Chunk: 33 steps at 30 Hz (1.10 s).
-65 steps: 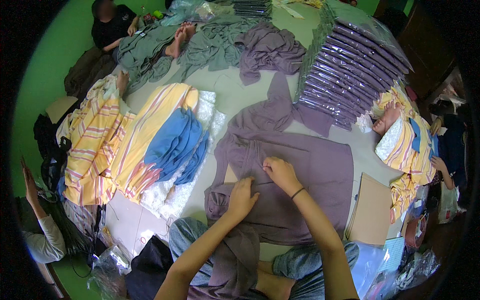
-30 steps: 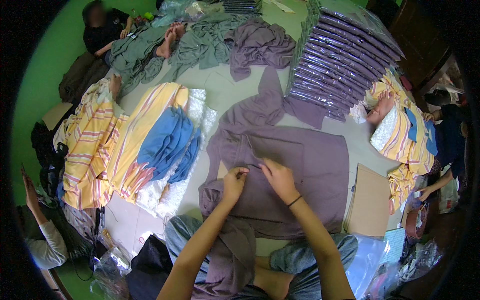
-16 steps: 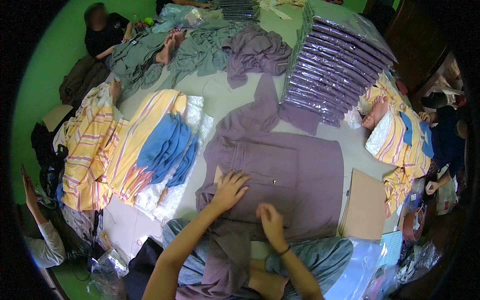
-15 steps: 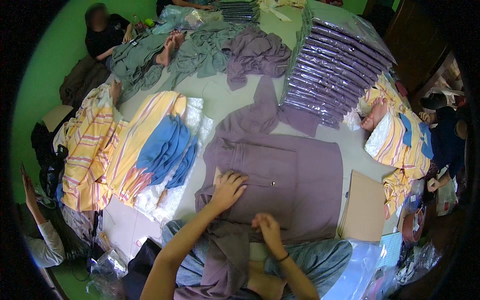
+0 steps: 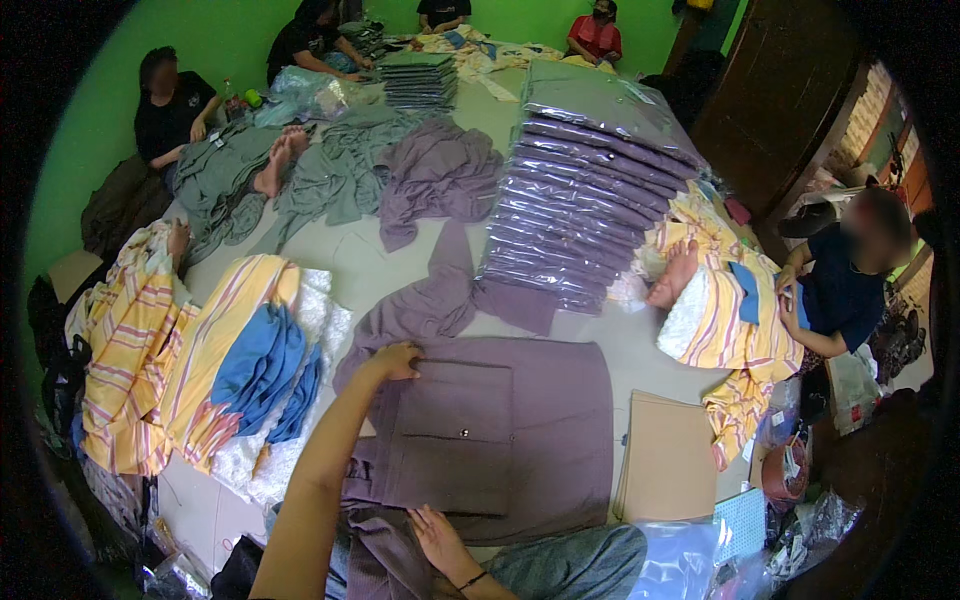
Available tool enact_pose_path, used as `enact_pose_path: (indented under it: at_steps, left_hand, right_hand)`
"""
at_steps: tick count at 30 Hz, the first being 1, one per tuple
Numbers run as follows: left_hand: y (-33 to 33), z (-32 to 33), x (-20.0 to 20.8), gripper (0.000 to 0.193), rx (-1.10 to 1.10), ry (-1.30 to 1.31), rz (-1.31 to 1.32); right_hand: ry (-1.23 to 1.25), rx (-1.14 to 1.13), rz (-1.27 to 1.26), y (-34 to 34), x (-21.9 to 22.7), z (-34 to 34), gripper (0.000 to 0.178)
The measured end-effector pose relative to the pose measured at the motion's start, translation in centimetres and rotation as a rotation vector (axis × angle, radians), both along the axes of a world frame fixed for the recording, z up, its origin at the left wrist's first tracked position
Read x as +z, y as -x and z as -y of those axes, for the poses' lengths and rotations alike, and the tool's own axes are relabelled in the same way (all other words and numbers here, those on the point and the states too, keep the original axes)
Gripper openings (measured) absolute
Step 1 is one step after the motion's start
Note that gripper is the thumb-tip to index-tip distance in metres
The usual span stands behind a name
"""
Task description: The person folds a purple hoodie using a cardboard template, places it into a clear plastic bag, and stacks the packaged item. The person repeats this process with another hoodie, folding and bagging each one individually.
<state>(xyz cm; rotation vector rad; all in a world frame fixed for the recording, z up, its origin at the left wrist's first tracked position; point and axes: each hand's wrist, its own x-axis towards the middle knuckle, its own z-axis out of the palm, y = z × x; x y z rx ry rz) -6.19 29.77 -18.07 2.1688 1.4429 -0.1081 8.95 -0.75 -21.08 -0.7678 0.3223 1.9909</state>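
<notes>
A purple shirt (image 5: 562,420) lies spread on the floor between my knees and the stacks, one long sleeve (image 5: 415,305) stretched away from me. Part of it is folded into a rectangle with a small button (image 5: 463,433) near its middle. At the rectangle's far left corner, my left hand (image 5: 393,362) has its fingers bent over the cloth. My right hand (image 5: 440,543) rests at the rectangle's near edge with its fingers stretched out. A bit of tan card (image 5: 367,429) shows by the left side of the fold. More purple cloth (image 5: 385,560) hangs over my lap.
A tall stack of bagged purple garments (image 5: 570,215) rises beyond the shirt. To the right are cardboard sheets (image 5: 668,455) and clear plastic bags (image 5: 672,560). Yellow striped garments (image 5: 225,345) lie left. Co-workers sit around, with bare feet (image 5: 674,275) near the stack.
My left hand has moved away from me to the fold's far corner. My right hand has lowered onto its near edge. The view has tilted up and turned right.
</notes>
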Motion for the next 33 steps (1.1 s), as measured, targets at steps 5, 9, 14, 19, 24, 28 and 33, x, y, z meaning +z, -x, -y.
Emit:
enact_pose_path:
  at_steps: [5, 9, 14, 19, 24, 28, 33]
  left_hand:
    - [0.3, -1.7, 1.2, 0.054, -0.11, 0.107, -0.241]
    - [0.6, -0.1, 3.7, 0.049, -0.068, 0.076, -0.079]
    - [1.2, 4.8, 9.4, 0.035, 0.061, -0.167, 0.002]
    - [-1.5, 11.6, 11.8, 0.027, 0.191, -0.326, -0.084]
    - [-5.6, 17.2, 8.5, 0.023, 0.111, -0.567, -0.059]
    - [-7.8, 20.8, 5.7, 0.022, 0.027, -0.654, -0.02]
    - [-8.2, 22.6, 4.4, 0.022, 0.007, -0.692, 0.02]
  right_hand:
    - [0.005, 0.216, 0.18, 0.6, 0.7, -1.9, 0.03]
    - [-0.05, 0.193, 0.39, 0.9, 3.0, -3.1, 0.034]
    - [-0.093, 0.173, 0.699, -1.1, 5.9, -4.8, 0.035]
    - [-0.283, -0.076, 0.382, -2.5, 5.7, -6.6, 0.052]
    - [-0.309, 0.035, 0.582, -1.3, 3.5, -6.4, 0.056]
    - [-0.392, 0.01, 0.669, -0.8, 2.6, -6.6, 0.049]
    - [-0.267, 0.027, 0.458, -1.3, 3.3, -6.5, 0.042]
